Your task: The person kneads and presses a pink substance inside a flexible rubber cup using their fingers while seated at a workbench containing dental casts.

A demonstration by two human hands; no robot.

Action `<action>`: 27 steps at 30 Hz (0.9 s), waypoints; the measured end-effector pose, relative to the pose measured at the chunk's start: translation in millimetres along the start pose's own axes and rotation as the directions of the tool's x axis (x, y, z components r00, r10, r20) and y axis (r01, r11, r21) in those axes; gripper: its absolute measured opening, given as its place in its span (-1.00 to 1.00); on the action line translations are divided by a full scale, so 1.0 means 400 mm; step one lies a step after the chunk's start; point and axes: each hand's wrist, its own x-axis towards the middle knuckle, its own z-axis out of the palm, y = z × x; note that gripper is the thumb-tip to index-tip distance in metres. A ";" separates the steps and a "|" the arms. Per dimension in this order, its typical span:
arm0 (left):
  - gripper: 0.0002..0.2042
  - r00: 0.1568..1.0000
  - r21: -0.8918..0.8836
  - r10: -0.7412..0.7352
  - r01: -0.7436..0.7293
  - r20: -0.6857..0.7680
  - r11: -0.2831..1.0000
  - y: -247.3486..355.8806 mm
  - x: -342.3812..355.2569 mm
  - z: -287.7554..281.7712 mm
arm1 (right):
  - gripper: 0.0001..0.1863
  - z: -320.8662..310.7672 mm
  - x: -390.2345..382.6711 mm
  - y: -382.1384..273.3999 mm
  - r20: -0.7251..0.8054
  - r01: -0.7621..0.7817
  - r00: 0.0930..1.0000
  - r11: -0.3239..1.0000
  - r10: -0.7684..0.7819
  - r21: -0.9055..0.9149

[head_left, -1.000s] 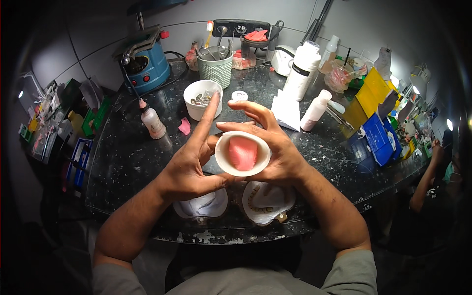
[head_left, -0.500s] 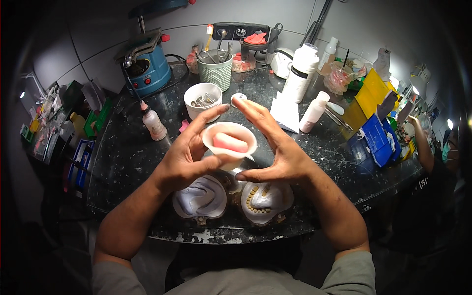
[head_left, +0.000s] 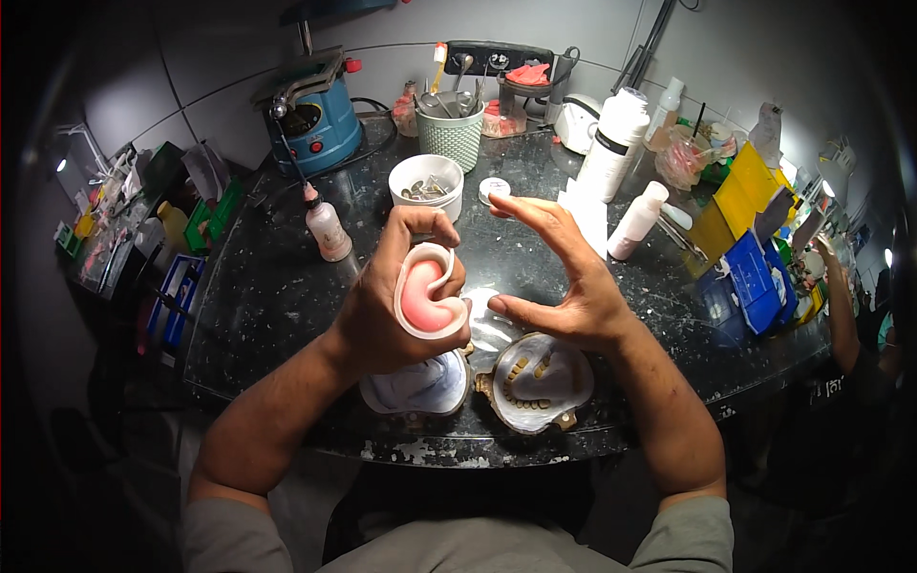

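My left hand (head_left: pixel 368 310) grips a flexible white cup (head_left: pixel 435 329) tightly, bending it into a curved, pinched shape around soft pink material (head_left: pixel 420 296). My right hand (head_left: pixel 583 306) hangs to its right with thumb and fingers spread apart, holding nothing. Below my hands, two flask halves with plaster casts lie on the black worktop (head_left: pixel 267 306): the left cast (head_left: pixel 415 392) is pale bluish, partly hidden by my left hand, and the right cast (head_left: pixel 549 401) carries yellowish teeth.
Behind are a dropper bottle (head_left: pixel 330 234), white tub (head_left: pixel 425 196), cup of tools (head_left: pixel 449 143), blue machine (head_left: pixel 325 134) and white bottles (head_left: pixel 635 224). Yellow (head_left: pixel 750 191) and blue bins (head_left: pixel 740 282) stand right. A co-worker's arm (head_left: pixel 841 306) shows at far right.
The cup has gone from round, between both hands, to squeezed and folded in my left hand, slightly leftward. My right hand has come away from it and spread open.
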 end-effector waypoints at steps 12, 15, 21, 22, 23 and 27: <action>-0.28 0.989 -0.186 0.140 -0.148 -0.052 0.971 -0.057 0.012 0.002 | 0.03 0.005 0.008 -0.030 0.038 0.079 0.996 0.997 -0.080 0.019; -0.31 1.000 -0.211 -0.018 0.016 -0.008 0.977 -0.044 0.006 -0.013 | 0.01 0.003 0.008 -0.040 0.027 0.093 0.995 0.996 -0.093 0.013; -0.38 0.921 -0.652 -0.373 0.213 -0.116 0.728 -0.022 0.029 -0.016 | -0.09 -0.009 0.005 -0.023 -0.052 0.067 0.996 0.994 -0.072 -0.089; -0.40 0.915 -0.689 -0.388 0.209 -0.112 0.693 -0.021 0.029 -0.017 | -0.14 -0.006 0.007 -0.025 -0.090 0.068 0.993 0.994 -0.076 -0.083; -0.41 0.909 -0.726 -0.403 0.205 -0.107 0.657 -0.022 0.029 -0.017 | -0.14 -0.006 0.006 -0.021 -0.091 0.067 0.993 0.994 -0.075 -0.082; -0.42 0.940 -0.601 -0.328 0.209 -0.095 0.772 -0.046 -0.003 -0.013 | -0.22 0.002 -0.002 -0.024 -0.130 0.020 0.991 0.998 -0.027 -0.058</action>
